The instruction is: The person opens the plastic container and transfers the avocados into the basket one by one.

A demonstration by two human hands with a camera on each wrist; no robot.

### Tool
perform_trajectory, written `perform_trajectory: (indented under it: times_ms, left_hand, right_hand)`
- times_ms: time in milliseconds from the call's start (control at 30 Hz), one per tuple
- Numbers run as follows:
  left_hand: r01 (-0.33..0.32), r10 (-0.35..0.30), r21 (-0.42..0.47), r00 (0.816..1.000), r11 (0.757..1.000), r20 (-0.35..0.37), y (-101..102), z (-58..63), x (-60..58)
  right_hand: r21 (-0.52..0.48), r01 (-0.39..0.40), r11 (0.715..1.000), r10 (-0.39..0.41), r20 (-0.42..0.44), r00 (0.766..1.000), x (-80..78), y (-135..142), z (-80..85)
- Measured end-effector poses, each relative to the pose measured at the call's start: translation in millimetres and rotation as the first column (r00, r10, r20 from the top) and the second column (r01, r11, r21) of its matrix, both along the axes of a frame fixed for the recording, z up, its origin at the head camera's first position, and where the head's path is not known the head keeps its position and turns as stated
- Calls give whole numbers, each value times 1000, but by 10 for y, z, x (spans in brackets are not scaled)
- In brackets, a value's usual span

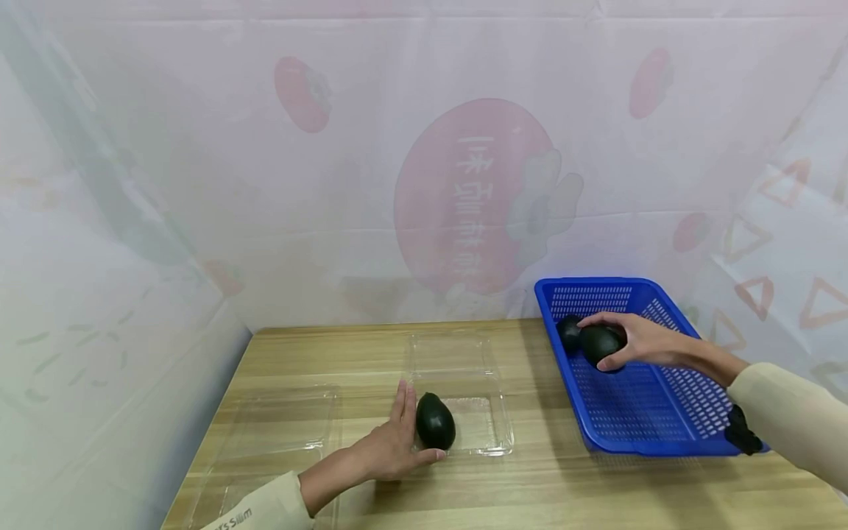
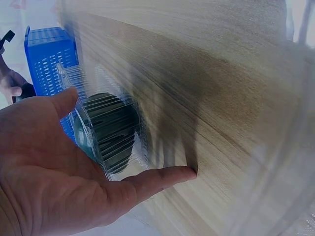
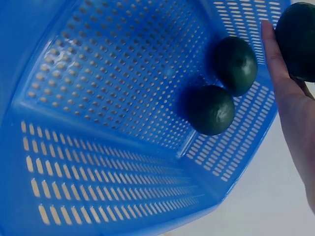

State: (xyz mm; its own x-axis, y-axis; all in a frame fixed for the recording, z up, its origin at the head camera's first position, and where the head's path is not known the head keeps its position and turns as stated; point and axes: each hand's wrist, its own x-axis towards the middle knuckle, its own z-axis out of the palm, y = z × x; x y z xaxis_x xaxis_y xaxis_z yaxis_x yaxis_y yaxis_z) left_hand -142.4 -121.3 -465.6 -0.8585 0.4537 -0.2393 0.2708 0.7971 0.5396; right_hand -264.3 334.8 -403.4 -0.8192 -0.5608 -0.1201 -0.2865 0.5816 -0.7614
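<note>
A dark green avocado (image 1: 435,421) lies at the left side of an open clear plastic clamshell box (image 1: 493,430). My left hand (image 1: 391,449) rests against that box's left side, fingers straight and thumb spread along the near edge. In the left wrist view the avocado (image 2: 110,130) shows through the ribbed plastic wall. My right hand (image 1: 639,340) grips another avocado (image 1: 601,347) between thumb and fingers, over the blue plastic basket (image 1: 583,412). Two more avocados, one (image 3: 235,66) beside the other (image 3: 210,109), sit in the basket in the right wrist view.
A second clear plastic clamshell box (image 1: 285,419) lies open on the wooden table (image 1: 530,493) at the left. A printed cloth backdrop (image 1: 318,221) rises behind the table and along both sides. The basket's raised rim (image 1: 559,368) stands between the right hand and the boxes.
</note>
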Motion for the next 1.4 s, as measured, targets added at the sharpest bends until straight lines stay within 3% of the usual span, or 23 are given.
perform_trajectory:
  times_ms: [400, 700, 1000, 1400]
  left_hand:
    - [-5, 5, -1, 1000, 1000, 1, 1, 9, 7]
    - [-26, 26, -2, 1000, 1000, 8, 5, 12, 9]
    - [-25, 25, -3, 1000, 1000, 15, 5, 7, -7]
    - [-23, 23, -8, 999, 1000, 32, 21, 8, -18]
  right_hand:
    - [136, -25, 990, 27, -9, 1000, -10, 30, -85]
    - [168, -50, 984, 49, 10, 999, -27, 28, -139]
    - [255, -89, 963, 88, 15, 996, -72, 36, -239]
    - [303, -101, 948, 75, 96, 993, -47, 29, -352]
